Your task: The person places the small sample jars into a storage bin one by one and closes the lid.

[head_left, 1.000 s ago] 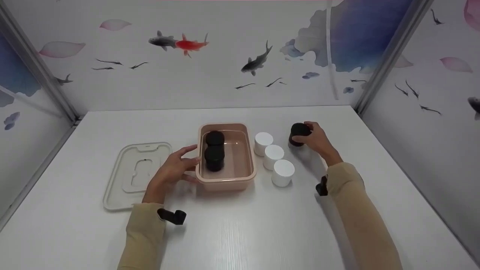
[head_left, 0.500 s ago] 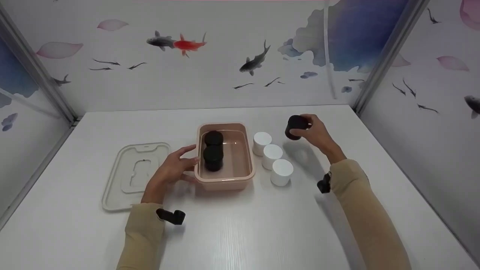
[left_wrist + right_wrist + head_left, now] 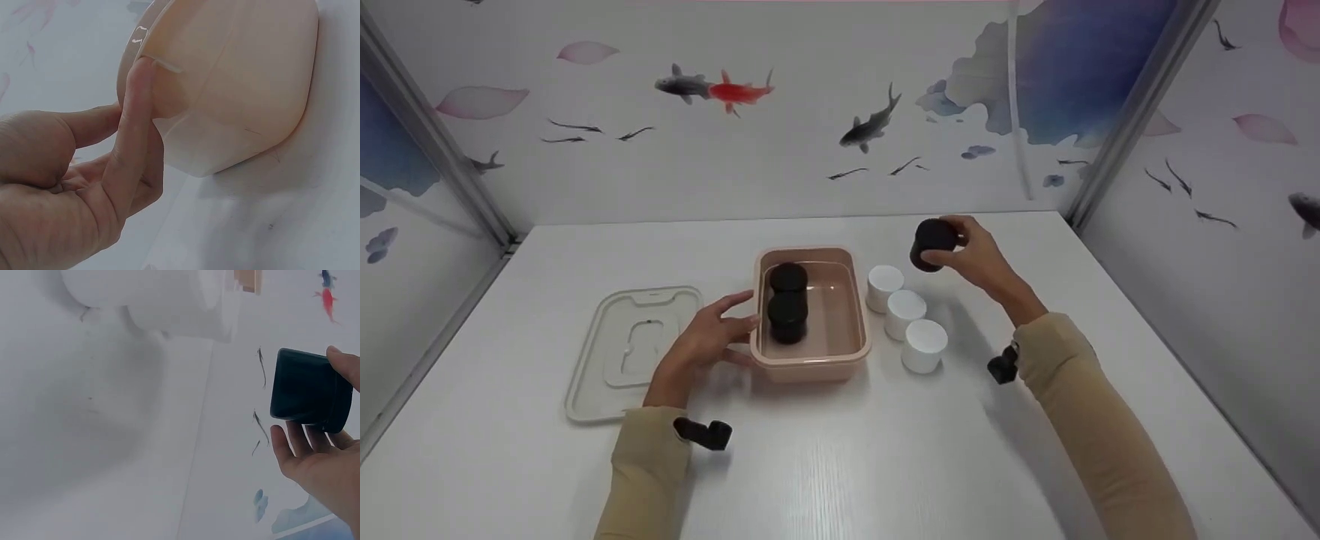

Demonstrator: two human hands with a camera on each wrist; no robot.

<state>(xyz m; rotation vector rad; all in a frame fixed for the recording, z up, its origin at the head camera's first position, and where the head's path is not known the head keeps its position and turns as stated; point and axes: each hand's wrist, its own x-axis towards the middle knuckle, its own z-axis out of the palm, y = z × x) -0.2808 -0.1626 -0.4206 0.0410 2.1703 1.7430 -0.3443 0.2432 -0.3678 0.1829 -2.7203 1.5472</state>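
Observation:
My right hand [image 3: 979, 259] grips a black lidded jar [image 3: 934, 246] by its side, raised above the table. In the right wrist view the same jar [image 3: 306, 388] sits between the thumb and the curled fingers, tilted sideways in that image. At the left side of a pink plastic box [image 3: 810, 367], my left hand [image 3: 705, 337] holds the rim, thumb on the edge and fingers against the outer wall [image 3: 236, 79]. Inside the box, along its left side, two black jars [image 3: 789, 277] stand one behind the other.
Several white jars, the nearest white jar [image 3: 924, 346] among them, stand in a slanted row right of the box. A pale flat lid [image 3: 607, 375] lies on the table left of it, partly behind the left hand. Printed walls [image 3: 795, 165] enclose the white table [image 3: 825, 465].
The right hand has lifted the black jar off the table and carried it leftward and back. The left hand, box and white jars stay in place.

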